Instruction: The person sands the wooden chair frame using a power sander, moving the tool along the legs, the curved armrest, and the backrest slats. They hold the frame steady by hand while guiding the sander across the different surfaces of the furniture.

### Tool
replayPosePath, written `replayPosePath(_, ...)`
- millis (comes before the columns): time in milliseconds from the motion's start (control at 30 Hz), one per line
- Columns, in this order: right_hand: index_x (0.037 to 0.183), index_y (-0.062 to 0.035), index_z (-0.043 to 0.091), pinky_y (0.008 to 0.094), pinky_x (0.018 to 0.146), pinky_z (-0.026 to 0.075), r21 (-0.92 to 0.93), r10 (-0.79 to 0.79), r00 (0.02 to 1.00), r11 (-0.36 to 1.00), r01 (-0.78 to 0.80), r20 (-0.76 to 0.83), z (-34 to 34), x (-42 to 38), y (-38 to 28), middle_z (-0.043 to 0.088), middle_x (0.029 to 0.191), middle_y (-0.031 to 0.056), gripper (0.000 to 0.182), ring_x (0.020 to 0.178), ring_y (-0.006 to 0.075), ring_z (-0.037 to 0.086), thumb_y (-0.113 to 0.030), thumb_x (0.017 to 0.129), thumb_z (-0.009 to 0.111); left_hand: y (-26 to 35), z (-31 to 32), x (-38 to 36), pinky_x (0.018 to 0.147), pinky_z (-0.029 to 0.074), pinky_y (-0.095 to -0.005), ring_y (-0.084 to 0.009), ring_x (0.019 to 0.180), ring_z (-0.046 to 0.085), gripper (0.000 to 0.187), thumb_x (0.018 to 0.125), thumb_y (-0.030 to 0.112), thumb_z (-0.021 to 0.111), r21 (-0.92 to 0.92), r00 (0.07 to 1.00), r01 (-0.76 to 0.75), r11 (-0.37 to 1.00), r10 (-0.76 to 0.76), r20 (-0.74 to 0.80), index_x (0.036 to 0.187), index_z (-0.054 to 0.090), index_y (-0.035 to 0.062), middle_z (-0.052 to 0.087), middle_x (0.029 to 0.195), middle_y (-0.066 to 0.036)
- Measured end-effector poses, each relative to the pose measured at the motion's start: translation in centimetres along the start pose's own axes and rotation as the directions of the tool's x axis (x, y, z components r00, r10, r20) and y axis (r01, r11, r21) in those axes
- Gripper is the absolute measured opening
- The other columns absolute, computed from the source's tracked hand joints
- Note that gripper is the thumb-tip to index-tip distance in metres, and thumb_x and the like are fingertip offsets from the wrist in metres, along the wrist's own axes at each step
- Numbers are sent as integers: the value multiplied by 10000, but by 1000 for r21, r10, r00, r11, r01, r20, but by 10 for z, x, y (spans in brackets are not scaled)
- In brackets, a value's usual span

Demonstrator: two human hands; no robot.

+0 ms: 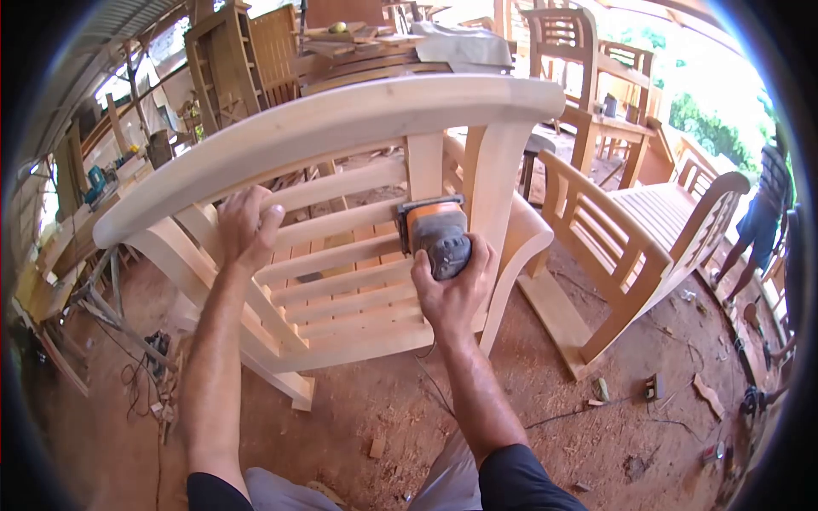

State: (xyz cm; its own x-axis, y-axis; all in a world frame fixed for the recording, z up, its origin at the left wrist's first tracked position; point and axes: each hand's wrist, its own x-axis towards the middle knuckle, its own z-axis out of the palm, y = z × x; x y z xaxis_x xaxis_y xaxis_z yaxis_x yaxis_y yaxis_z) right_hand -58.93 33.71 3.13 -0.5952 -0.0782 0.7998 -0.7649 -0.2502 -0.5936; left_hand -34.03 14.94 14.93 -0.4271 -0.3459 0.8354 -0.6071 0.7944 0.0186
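A pale wooden bench stands before me, with a curved top rail and several horizontal slats. My right hand is closed around an orange and black electric sander. The sander's pad edge is against the slats beside a wide upright; the exact contact is hidden. On the left, my left hand grips the end of a slat below the top rail, its fingers partly hidden behind the wood. Below my right hand, a dark cord runs down to the ground.
Another slatted wooden bench stands to the right. Wood shavings, offcuts, cords and a small box lie on the dirt floor. A person stands at far right. A workbench with tools is at left, stacked boards behind.
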Motion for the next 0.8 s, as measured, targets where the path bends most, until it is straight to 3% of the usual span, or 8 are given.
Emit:
replayPosePath(200, 1351, -38, 488, 513, 890, 552, 14, -75, 996, 997, 76, -57, 10, 41, -24, 543, 1242, 256, 725, 1101, 439, 612, -212, 762, 874, 3, 2, -2, 965, 403, -514, -346, 986, 633, 288, 858, 319, 628, 16, 999, 1, 1000, 0, -52, 1005, 647, 72, 698, 974, -134)
replayPosePath(300, 1294, -3, 530, 483, 923, 499, 56, -87, 991, 994, 93, -101, 11, 58, -36, 561, 1159, 214, 660, 1050, 384, 597, -200, 763, 870, 7, -2, -2, 935, 415, -499, -356, 1055, 621, 322, 877, 332, 588, 56, 999, 31, 998, -32, 7, 1040, 629, 57, 693, 1047, -151)
replayPosePath(400, 1339, -42, 492, 513, 894, 545, 36, -135, 985, 990, 139, -103, 12, 69, -38, 537, 1237, 244, 712, 1096, 429, 610, -207, 758, 870, 7, -1, -2, 932, 417, -499, -352, 1044, 620, 317, 867, 330, 595, 66, 1000, 28, 997, -28, 1, 1032, 627, 62, 690, 1036, -148)
replayPosePath(600, 1342, -33, 489, 510, 908, 538, 79, -165, 974, 981, 179, -155, 18, 73, -39, 535, 1237, 241, 724, 1096, 417, 607, -211, 756, 876, 4, 5, -3, 988, 401, -524, -358, 997, 624, 288, 835, 292, 603, 68, 999, 10, 998, -7, -42, 1014, 646, 71, 696, 991, -145)
replayPosePath(700, 1347, -27, 484, 516, 897, 545, 86, -160, 977, 981, 174, -142, 17, 74, -39, 534, 1245, 246, 727, 1094, 428, 612, -217, 763, 872, 3, 7, -3, 987, 403, -526, -363, 996, 623, 289, 828, 291, 604, 67, 997, -11, 998, 16, -82, 1012, 647, 72, 694, 979, -142)
replayPosePath(800, 1354, -26, 478, 519, 879, 557, 87, -128, 990, 987, 132, -58, 11, 69, -39, 532, 1262, 248, 728, 1085, 436, 626, -227, 773, 868, 2, 3, -3, 944, 414, -497, -343, 1067, 616, 315, 858, 324, 595, 97, 1000, 17, 995, -16, -16, 1043, 631, 72, 690, 1054, -136)
